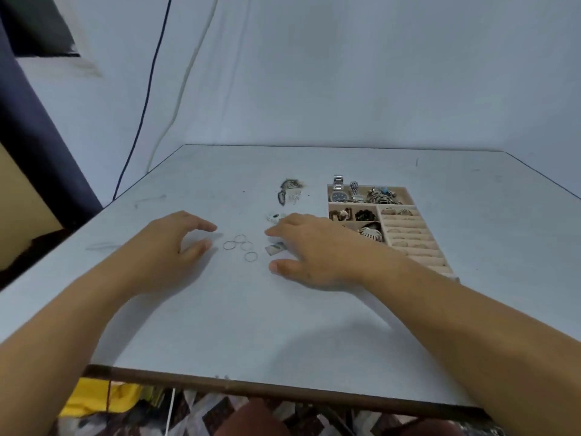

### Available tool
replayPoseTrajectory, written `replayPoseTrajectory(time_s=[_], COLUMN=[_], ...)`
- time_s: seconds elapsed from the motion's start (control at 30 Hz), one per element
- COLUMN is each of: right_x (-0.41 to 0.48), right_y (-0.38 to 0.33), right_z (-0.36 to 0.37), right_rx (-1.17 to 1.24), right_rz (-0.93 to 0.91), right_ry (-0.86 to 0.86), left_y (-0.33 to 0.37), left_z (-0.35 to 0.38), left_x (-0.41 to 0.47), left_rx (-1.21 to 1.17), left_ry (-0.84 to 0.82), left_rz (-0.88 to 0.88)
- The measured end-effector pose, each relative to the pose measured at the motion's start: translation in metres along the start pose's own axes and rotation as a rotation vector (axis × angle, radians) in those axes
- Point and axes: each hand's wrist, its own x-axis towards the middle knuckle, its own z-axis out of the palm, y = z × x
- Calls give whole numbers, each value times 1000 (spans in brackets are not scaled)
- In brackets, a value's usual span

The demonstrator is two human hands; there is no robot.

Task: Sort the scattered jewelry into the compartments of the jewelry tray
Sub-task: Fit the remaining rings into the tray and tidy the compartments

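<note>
Several thin silver hoop rings (pixel 240 247) lie on the pale table between my hands. My left hand (pixel 171 243) hovers just left of them, fingers curled but apart, holding nothing. My right hand (pixel 309 250) rests spread on the table right of the hoops, partly over a small dark rectangular piece (pixel 275 248) and a sparkly piece (pixel 273 216). The beige jewelry tray (pixel 430 247) sits right of that hand, with watches (pixel 341 191) and chunky pieces in its far compartments, rings in the slotted rows, earrings in small cells. More loose jewelry (pixel 289 191) lies farther back.
The table's front edge (pixel 251 385) runs just below my forearms, with patterned cloth and a yellow bag beneath it. A white backdrop hangs behind the table, with a dark cable (pixel 147 99) trailing down it at the left.
</note>
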Motion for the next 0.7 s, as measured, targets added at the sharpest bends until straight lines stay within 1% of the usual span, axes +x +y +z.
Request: replayPoseTrajectory(time_s=[0.1, 0.23, 0.4, 0.47, 0.63, 0.7], right_x=[13, 19, 18, 19, 19, 18], right_y=[-9, -13, -11, -11, -11, -10], right_z=[8, 19, 21, 21, 21, 21], right_rx=[-41, -142, -160, -154, -121, -106], right_rz=[11, 25, 26, 30, 34, 35], right_ry=[-37, -32, -23, -25, -25, -18], left_y=[-2, -2, 3, 4, 5, 6], left_z=[7, 11, 10, 12, 20, 19], left_x=[1, 13, 29, 31, 33, 36], left_rx=[-49, -106, -130, -131, -142, -144], left_ry=[-17, -55, -161, -161, -102, -119], left_rz=[-11, -17, -49, -34, -3, -10])
